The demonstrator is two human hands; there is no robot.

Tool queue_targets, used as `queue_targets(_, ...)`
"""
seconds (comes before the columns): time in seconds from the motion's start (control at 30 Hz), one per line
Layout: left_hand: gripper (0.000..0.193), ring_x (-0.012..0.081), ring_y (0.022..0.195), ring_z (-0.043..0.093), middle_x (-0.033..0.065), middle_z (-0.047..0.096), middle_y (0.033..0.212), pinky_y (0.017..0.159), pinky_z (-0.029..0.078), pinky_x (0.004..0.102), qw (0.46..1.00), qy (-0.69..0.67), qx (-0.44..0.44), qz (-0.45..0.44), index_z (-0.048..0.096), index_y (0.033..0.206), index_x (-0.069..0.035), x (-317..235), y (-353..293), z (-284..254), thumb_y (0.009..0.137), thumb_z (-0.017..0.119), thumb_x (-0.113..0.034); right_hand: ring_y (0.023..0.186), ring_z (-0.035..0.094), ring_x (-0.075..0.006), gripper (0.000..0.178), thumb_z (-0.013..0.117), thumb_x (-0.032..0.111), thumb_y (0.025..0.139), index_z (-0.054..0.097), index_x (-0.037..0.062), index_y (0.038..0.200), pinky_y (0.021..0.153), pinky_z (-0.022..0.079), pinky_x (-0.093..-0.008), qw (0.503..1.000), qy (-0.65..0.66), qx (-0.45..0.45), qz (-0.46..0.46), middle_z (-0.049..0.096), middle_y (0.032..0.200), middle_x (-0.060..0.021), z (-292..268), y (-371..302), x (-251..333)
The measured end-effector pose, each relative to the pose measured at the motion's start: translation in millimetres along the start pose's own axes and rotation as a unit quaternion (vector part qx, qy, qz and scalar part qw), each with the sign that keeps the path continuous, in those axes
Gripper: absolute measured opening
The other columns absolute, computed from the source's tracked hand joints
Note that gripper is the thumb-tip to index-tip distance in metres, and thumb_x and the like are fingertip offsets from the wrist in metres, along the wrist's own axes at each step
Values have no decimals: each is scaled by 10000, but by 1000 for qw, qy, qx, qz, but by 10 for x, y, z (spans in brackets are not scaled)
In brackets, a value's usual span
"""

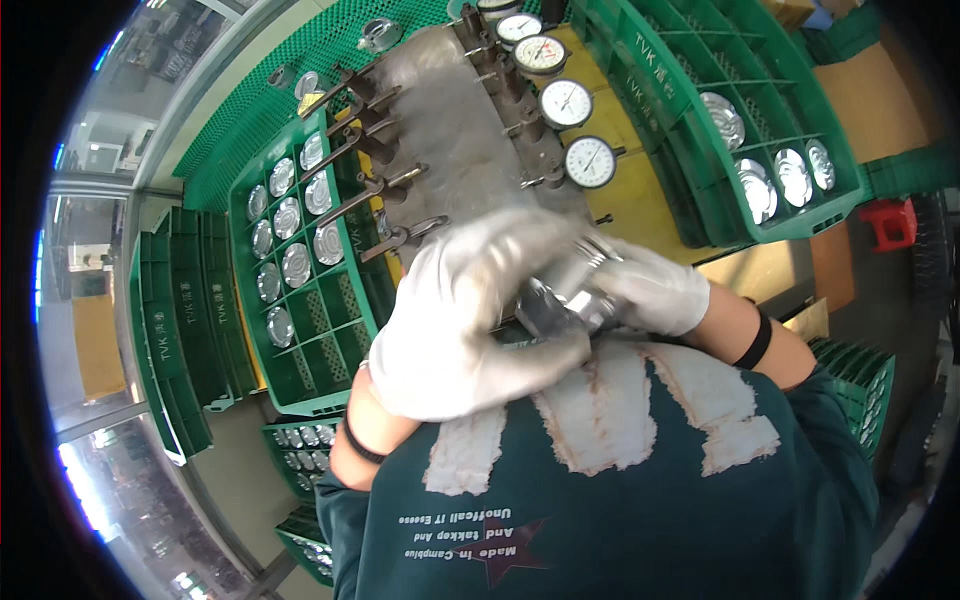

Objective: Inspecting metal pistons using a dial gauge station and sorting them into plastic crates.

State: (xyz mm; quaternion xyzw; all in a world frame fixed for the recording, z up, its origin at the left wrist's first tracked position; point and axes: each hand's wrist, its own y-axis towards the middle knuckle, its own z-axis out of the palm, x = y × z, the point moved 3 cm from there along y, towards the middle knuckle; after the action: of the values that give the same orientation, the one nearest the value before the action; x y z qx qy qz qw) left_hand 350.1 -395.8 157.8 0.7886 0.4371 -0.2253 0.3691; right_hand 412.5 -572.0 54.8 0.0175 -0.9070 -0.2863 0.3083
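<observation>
A shiny metal piston [582, 290] with ring grooves is held close in front of my chest, between both gloved hands. My right hand [655, 288] grips its right side, the fingers closed on the grooved end. My left hand [470, 310], blurred by motion, curls round its left side with the thumb below. The gloves hide part of the piston. Just beyond my hands lies a grey metal gauging plate [440, 110] with rod-like fixtures along its left edge. A white dial gauge [590, 162] stands nearest my right hand, with several more dials in a row behind it.
A green divided crate [345, 385] at left holds several pistons. Another green crate [690, 130] stands at right with several pistons. Stacked green crates [165, 330] are at far left. Green mesh matting [235, 120] covers the back left. A red stool [888, 224] is at far right.
</observation>
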Motion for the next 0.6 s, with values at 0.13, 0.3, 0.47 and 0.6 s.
queue_targets(0.13, 366, 331, 770, 637, 130, 659, 971, 634, 510, 385, 996, -12, -55, 64, 639, 955, -43, -582, -7, -306, 637, 798, -131, 1089, 621, -384, 380, 562, 295, 980, 540, -35, 1166, 996, 488, -497, 712, 592, -157, 343, 615, 1173, -199, -258, -90, 156)
queue_targets(0.3, 86, 251, 821, 630, 96, 627, 1039, 584, 468, 376, 992, -103, -66, 1, 649, 907, -144, -1101, -599, -819, 828, 684, -144, 1047, 630, -395, 613, 456, 504, 980, 451, 41, 1383, 861, 550, -519, 748, 549, -277, 249, 578, 1253, -223, -1149, -169, -4)
queue_targets(0.47, 144, 233, 732, 607, 50, 611, 895, 583, 460, 349, 986, -28, -146, 71, 632, 929, -153, -1169, -792, -793, 861, 661, -276, 1195, 571, -278, 506, 538, 256, 976, 440, 7, 1407, 1055, 462, -507, 740, 332, -456, 365, 548, 1334, -141, -2039, -812, -530)
queue_targets(0.6, 231, 219, 661, 589, 14, 599, 780, 583, 454, 327, 968, 10, -195, 160, 619, 947, -160, -948, -790, -840, 887, 642, -382, 1111, 611, -194, 642, 676, 328, 901, 447, 24, 1419, 922, 510, -341, 765, -48, -351, 538, 605, 1264, -112, -2343, -936, -858)
